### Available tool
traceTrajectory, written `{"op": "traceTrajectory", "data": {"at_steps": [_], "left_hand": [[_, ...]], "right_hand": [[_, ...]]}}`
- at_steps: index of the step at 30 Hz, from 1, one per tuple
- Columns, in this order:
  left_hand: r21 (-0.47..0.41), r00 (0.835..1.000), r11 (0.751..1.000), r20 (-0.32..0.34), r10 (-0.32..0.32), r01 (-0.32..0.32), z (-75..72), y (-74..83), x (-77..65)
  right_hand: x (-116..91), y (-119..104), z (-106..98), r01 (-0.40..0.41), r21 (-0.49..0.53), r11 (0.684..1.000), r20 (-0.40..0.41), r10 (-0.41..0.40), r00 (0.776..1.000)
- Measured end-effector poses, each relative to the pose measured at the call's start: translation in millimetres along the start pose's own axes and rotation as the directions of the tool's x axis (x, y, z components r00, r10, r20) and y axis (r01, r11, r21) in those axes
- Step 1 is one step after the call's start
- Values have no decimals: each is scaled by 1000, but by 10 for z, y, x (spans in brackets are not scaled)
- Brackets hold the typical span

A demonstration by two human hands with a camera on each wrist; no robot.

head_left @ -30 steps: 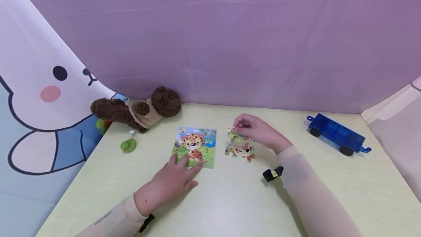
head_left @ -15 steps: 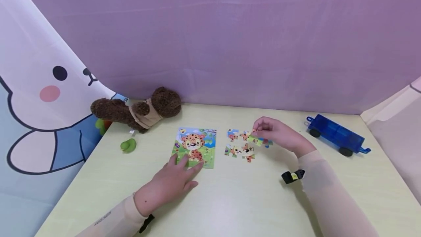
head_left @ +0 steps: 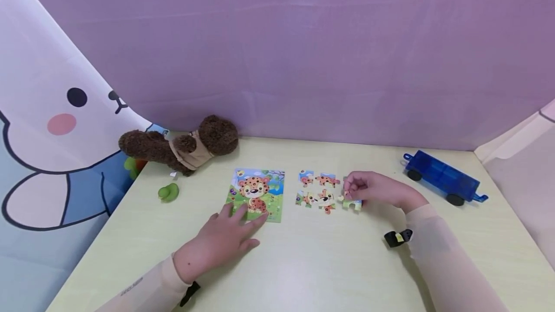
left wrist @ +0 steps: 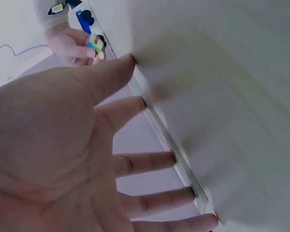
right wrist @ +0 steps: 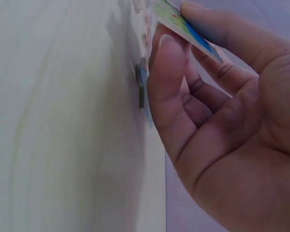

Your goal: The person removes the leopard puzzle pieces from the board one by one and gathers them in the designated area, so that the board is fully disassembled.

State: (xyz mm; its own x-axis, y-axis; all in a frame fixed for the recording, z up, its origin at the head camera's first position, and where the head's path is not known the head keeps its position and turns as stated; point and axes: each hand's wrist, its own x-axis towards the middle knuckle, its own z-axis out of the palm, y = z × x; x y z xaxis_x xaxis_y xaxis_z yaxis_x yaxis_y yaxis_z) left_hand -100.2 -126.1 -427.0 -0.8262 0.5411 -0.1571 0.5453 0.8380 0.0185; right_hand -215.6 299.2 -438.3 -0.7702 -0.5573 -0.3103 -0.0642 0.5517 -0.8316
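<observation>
My left hand (head_left: pixel 225 235) lies with spread fingers on the lower edge of a leopard picture card (head_left: pixel 256 189). In the left wrist view its fingertips (left wrist: pixel 137 102) touch down along the card's edge. Right of the card, my right hand (head_left: pixel 376 189) pinches a jigsaw puzzle piece (right wrist: pixel 179 24) between thumb and fingers, its green and blue face showing. Loose puzzle pieces stand in two rows beside it: a blue-edged corner piece (head_left: pixel 305 177), a spotted top piece (head_left: pixel 326 180) and a face piece (head_left: pixel 326 200). Another piece is mostly hidden behind the right hand.
A brown plush toy (head_left: pixel 195 146) lies at the back left, with a small green duck (head_left: pixel 168 192) in front of it. At the back right stands a blue toy trailer (head_left: pixel 444 176). A purple cloth (head_left: pixel 303 61) hangs behind the table (head_left: pixel 299 268).
My right hand has moved right and then toward me with the puzzle piece, off the top row, uncovering the pieces there. My left hand has stayed on the card.
</observation>
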Motion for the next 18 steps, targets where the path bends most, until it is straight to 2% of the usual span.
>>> {"op": "traceTrajectory", "data": {"at_steps": [8, 18], "left_hand": [[58, 999, 997, -22, 43, -41, 12, -74, -7], [53, 999, 998, -7, 32, -32, 31, -79, -2]], "right_hand": [[-19, 21, 49, -26, -36, 999, 0, 26, 1000], [-4, -58, 92, -41, -166, 985, -72, 30, 997]]}}
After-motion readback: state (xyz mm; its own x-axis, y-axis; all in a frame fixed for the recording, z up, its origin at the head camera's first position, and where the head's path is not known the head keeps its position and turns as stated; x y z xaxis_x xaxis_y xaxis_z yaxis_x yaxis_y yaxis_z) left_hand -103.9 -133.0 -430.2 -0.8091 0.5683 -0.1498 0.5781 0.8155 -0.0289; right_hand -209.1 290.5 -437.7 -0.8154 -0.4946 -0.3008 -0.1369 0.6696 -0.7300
